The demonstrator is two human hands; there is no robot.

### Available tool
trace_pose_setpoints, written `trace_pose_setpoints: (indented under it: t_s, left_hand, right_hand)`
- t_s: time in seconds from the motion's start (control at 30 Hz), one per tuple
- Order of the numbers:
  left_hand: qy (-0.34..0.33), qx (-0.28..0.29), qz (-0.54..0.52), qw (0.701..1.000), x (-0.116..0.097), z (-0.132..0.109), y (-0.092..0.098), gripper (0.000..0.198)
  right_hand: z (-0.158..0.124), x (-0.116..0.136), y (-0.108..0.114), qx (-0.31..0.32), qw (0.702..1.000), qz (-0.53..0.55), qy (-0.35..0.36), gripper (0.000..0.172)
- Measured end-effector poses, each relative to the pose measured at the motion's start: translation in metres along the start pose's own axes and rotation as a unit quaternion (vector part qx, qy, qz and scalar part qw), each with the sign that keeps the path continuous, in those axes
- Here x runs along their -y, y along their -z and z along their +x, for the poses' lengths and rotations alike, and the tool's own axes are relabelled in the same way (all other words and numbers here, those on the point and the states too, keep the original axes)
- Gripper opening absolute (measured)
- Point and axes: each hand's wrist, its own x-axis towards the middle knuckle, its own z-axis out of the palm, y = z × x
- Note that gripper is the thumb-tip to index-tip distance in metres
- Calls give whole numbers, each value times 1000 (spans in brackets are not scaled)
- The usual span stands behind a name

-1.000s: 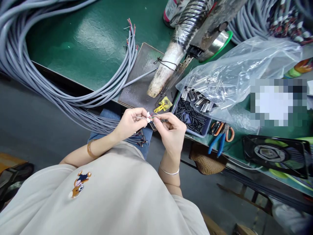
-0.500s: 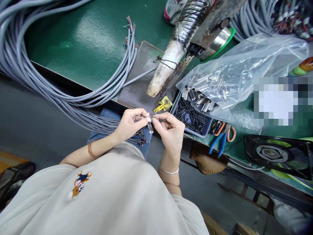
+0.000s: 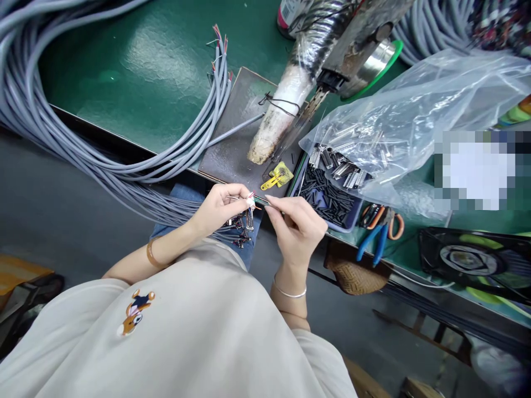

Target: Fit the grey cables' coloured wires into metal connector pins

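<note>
Close to the bench edge my left hand (image 3: 219,210) pinches the end of a cable, where something white (image 3: 250,201) and thin coloured wires fan out. Just below those fingertips a metal-shelled connector (image 3: 249,220) shows; whether it joins this cable I cannot tell. My right hand (image 3: 299,221) is closed, thumb and forefinger pinching the far ends of thin wires (image 3: 260,199), green and dark ones among them, stretched across from the left hand. An orange-tipped wire end sticks out under them. Several finished-looking connectors (image 3: 240,235) on grey cables lie over my lap.
Grey cables (image 3: 124,171) sweep over the bench's left edge. A wrapped, soldering-iron-like holder (image 3: 282,105) overhangs a dark board (image 3: 228,138) beside a yellow clip (image 3: 271,181). Rightward are a tray (image 3: 352,221) of black sleeves, a plastic bag (image 3: 415,121) of connectors, pliers (image 3: 375,237) and a fan (image 3: 468,260).
My right hand has drawn right, away from the left, and the wires between them now lie stretched. The connector below has tilted more upright. My left hand has barely moved.
</note>
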Motion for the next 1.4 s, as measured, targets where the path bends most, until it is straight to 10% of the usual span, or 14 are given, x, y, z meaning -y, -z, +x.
trace_pose_setpoints:
  t_s: [0.3, 0.57, 1.13, 1.4]
  left_hand:
    - [42, 35, -20, 998, -4, -2, -6, 27]
    - [-27, 202, -86, 975, 9, 7, 27, 28]
    - [-57, 216, -152, 963, 20, 6, 46, 39]
    - [17, 14, -115, 993, 6, 2, 26, 33]
  right_hand:
    - [1, 1, -1, 61, 998, -15, 29, 13]
    - [8, -4, 20, -305, 941, 144, -42, 19]
    - [-17, 7, -5, -151, 983, 61, -81, 8]
    - [-22, 10, -12, -157, 983, 34, -84, 8]
